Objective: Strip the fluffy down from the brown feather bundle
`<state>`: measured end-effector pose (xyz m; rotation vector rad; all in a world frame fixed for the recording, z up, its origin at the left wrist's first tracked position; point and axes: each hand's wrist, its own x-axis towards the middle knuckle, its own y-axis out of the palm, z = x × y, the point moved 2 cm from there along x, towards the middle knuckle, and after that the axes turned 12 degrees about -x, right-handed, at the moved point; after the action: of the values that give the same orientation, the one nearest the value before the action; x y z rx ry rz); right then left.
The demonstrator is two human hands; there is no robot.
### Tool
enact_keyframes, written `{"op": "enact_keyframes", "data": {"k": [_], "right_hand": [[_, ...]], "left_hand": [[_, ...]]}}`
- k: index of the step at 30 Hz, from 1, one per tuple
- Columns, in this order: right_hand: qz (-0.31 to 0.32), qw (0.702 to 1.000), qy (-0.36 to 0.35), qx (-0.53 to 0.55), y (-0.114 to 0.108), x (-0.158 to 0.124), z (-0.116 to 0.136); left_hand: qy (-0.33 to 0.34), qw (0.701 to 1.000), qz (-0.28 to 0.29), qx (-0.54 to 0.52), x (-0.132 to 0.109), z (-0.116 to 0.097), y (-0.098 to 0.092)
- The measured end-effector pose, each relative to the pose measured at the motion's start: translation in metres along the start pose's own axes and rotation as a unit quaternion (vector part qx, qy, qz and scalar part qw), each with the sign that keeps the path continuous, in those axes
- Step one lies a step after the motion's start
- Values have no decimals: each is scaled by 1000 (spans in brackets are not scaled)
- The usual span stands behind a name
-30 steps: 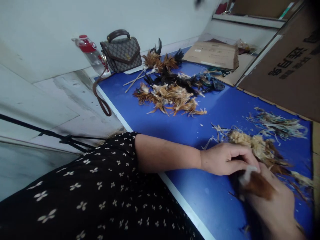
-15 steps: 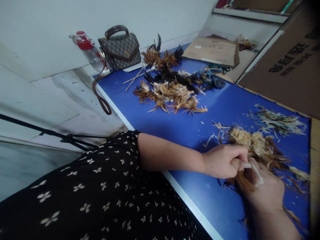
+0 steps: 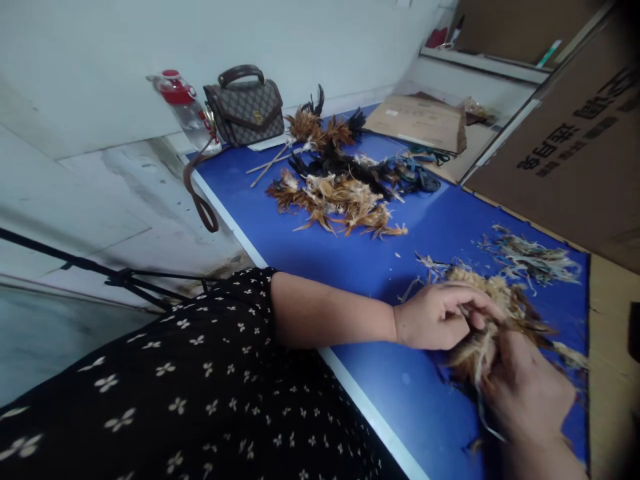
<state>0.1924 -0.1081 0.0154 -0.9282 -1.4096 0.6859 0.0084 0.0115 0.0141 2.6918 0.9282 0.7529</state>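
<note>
My left hand [image 3: 435, 319] is closed, its fingers pinching the upper end of a brown feather bunch [image 3: 467, 353]. Close against it, my right hand [image 3: 533, 387] is wrapped round the other side of the same bunch. A thin pale strip [image 3: 485, 407] dangles from between the hands; its upper end is partly hidden. Just beyond the fingers lies a pile of tan and brown feathers [image 3: 515, 300] on the blue table [image 3: 310, 257]. Farther right is a heap of pale, shredded strips [image 3: 540, 257].
Tan feather bunches [image 3: 345, 200], black feathers [image 3: 340, 163] and brown feathers on sticks [image 3: 265, 167] lie toward the back. A handbag [image 3: 245, 110] and a red-capped bottle [image 3: 183, 110] stand at the far left corner. Cardboard [image 3: 565, 153] borders the right side.
My hands have turned the feather bunch, so more of it shows between them. The pale strip, earlier stretched from the left fingers over the right hand, now hangs down. The view has shifted slightly.
</note>
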Motion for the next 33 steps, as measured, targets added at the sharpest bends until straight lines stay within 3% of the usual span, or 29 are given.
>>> {"op": "enact_keyframes", "data": {"k": [3,6,8,17,23,28,33], "right_hand": [[-57,996,-44,-47,-3,-1,3],[-86,989,-84,-83,-3,-2,4],[-81,985,-100,-112,0,-3,4],[-97,973,-145,-148,1,-2,7],[-84,982,-120,-123,3,-1,7],[-118,989,-83,-22,-3,-1,6],[-51,987,-108,104,-5,1,12]], "left_hand": [[-102,991,-68,-60,3,12,-3],[-203,967,-66,-140,5,20,-1],[-232,958,-49,-164,4,23,0],[-245,965,-33,-89,-3,28,-2],[-198,974,-88,-73,9,20,-3],[-165,974,-130,-83,10,13,-6],[-133,972,-129,-143,9,9,-7]]}}
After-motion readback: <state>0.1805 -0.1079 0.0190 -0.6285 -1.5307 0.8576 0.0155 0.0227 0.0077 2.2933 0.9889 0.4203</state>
